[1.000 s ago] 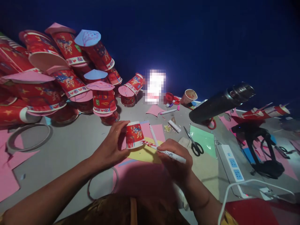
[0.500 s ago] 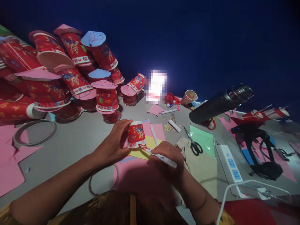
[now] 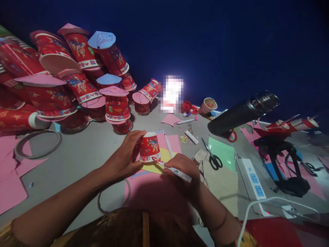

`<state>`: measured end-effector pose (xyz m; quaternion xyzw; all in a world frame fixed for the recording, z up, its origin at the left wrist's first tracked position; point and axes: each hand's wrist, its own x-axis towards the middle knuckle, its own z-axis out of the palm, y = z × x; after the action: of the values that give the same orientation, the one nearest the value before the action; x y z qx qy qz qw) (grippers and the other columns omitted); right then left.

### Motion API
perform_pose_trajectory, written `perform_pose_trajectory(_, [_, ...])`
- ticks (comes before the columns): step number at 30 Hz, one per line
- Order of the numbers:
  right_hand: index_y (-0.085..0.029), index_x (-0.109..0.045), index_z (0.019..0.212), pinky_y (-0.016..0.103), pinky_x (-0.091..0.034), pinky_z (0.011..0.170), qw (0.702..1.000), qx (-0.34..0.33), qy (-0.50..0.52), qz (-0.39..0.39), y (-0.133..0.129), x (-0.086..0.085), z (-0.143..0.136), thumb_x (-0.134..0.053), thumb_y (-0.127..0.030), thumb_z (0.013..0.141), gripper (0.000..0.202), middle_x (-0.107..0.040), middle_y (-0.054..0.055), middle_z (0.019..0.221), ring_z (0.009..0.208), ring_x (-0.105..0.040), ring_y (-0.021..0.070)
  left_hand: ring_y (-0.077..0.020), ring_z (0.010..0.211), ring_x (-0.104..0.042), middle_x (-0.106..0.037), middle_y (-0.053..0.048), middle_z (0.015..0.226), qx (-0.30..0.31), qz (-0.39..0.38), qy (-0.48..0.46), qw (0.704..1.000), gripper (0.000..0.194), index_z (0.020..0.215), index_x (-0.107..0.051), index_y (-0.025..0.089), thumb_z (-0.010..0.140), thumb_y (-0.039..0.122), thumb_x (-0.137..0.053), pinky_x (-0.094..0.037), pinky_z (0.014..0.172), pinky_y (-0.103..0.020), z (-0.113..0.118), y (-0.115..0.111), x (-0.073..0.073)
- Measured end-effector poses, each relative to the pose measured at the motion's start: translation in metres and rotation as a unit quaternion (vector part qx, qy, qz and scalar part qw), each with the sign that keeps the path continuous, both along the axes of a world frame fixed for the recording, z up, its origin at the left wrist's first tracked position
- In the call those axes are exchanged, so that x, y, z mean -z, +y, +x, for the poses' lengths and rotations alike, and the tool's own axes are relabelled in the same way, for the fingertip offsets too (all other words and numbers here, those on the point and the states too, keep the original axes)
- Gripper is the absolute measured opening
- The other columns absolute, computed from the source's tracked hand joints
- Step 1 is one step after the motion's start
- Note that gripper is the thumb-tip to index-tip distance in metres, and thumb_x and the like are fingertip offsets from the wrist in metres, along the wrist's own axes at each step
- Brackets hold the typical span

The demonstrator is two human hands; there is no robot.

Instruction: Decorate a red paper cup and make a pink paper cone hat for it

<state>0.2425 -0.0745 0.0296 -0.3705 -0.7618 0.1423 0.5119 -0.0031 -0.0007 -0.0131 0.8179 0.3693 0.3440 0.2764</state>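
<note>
Dim overall — the dark blue backdrop [image 3: 218, 44] nears black at upper right. A pixelated patch [image 3: 172, 94] glares white, violet-haloed; shadow covers pink paper [image 3: 154, 192] below the right hand [image 3: 183, 169] — the far right edge blurs.

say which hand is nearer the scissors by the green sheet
Right. The right hand is left of the scissors; the left hand is farther left, holding a red cup.

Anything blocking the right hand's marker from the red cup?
Nothing visible: the marker in the right hand has its tip at the lower band of the red cup. The white pen lies clear of that tip.
</note>
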Motion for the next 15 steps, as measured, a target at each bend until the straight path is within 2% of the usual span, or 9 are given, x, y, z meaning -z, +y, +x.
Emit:
perform_pose_trajectory(6, [-0.021, -0.072, 0.096, 0.03, -0.055, 0.063, 1.0, 0.015, -0.014, -0.01, -0.0003, -0.002, -0.0013, -0.065, -0.026, 0.106, 0.014, -0.077, 0.004, 0.074, 0.063, -0.069, 0.0165, -0.038, 0.14, -0.056, -0.048, -0.015, 0.152, 0.008, 0.001, 0.002, 1.0, 0.091, 0.163, -0.033, 0.033, 0.086, 0.022, -0.079, -0.062, 0.11, -0.055, -0.001, 0.0001, 0.0001])
perform_pose_trajectory(15, [-0.022, -0.07, 0.096, 0.029, -0.055, 0.062, 0.998, 0.066, -0.022, 0.004, -0.0011, -0.0078, 0.0028, -0.062, -0.02, 0.104, 0.011, -0.077, 0.004, 0.075, 0.064, -0.07, 0.0167, -0.0381, 0.142, -0.055, -0.049, -0.015, 0.153, 0.004, -0.013, -0.002, 1.0, 0.088, 0.161, -0.034, 0.033, 0.085, 0.021, -0.077, -0.056, 0.117, -0.058, 0.0002, 0.0009, -0.0019])
